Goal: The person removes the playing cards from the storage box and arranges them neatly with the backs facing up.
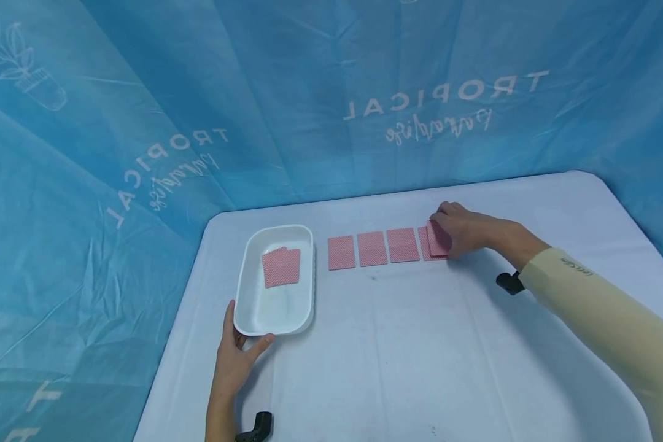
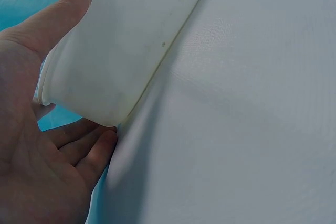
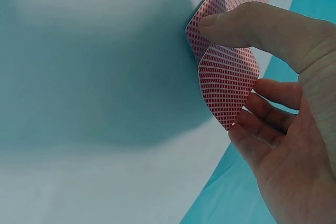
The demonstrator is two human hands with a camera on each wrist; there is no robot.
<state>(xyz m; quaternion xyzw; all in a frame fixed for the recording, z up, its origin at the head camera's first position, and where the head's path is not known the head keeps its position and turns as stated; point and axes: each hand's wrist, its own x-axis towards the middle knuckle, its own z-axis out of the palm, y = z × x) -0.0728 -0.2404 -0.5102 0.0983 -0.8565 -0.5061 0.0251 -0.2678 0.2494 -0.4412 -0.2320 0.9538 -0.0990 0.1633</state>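
Observation:
In the head view a white plastic tray (image 1: 276,307) stands at the left of the table. Two playing cards (image 1: 283,267) with red patterned backs overlap inside it. My left hand (image 1: 234,362) holds the tray's near-left corner, thumb on the near side and fingers around the other. To the right, my right hand (image 1: 461,228) grips a playing card (image 1: 438,239) over the right end of a row. In the right wrist view that playing card (image 3: 228,85) bends between thumb and fingers. The thumb lies over another patterned card surface; I cannot tell how many cards are held.
Three face-down cards, among them the middle card (image 1: 372,248), lie side by side between the tray and my right hand. Under the held card another card (image 1: 423,242) partly shows. A blue printed curtain (image 1: 337,153) hangs behind the white-covered table (image 1: 398,344).

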